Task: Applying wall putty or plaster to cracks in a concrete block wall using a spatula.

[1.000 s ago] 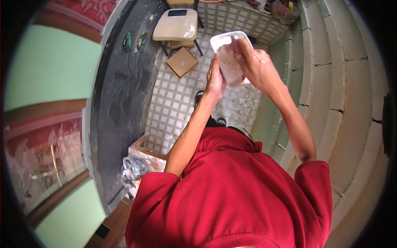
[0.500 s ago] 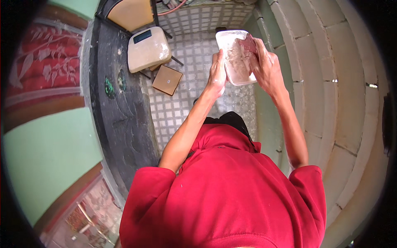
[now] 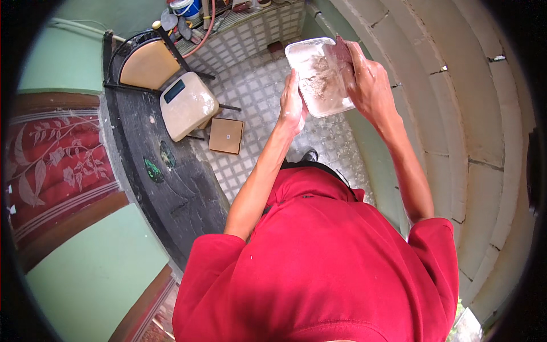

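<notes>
**Both hands on white tray, upper centre of frame**

Tray (image 3: 319, 77): white, rectangular, rounded corners, held up in the upper centre of the frame, above the tiled floor (image 3: 256, 85). Inside is smeared with grey-brown powdery stuff, thickest near the middle.

Left hand (image 3: 293, 105): grip closed on the tray's lower left edge, fingers wrapped behind it, thumb side along the rim.

Right hand (image 3: 369, 80): grip clenched on a small dark reddish flat piece (image 3: 341, 50) at the tray's upper right corner. Piece touches the tray rim. Can't tell what the piece is.

Around it:
- Cream boxy unit (image 3: 187, 105) with a small dark blue rectangular panel on top, left of centre, sitting on a dark frame.
- Tan square flat box (image 3: 226, 135) on the floor just below-right of that unit, with a small pale mark in its middle.
- Chair (image 3: 149, 65) with tan seat and black metal frame, upper left.
- Blue and white bucket (image 3: 185, 7) at the top edge, red hose (image 3: 212, 23) beside it.
- Pale stepped wall (image 3: 467, 142) curving down the right side.
- Red patterned cloth (image 3: 51, 165) at far left.
- Red shirt (image 3: 319, 262) fills the lower centre.
</notes>
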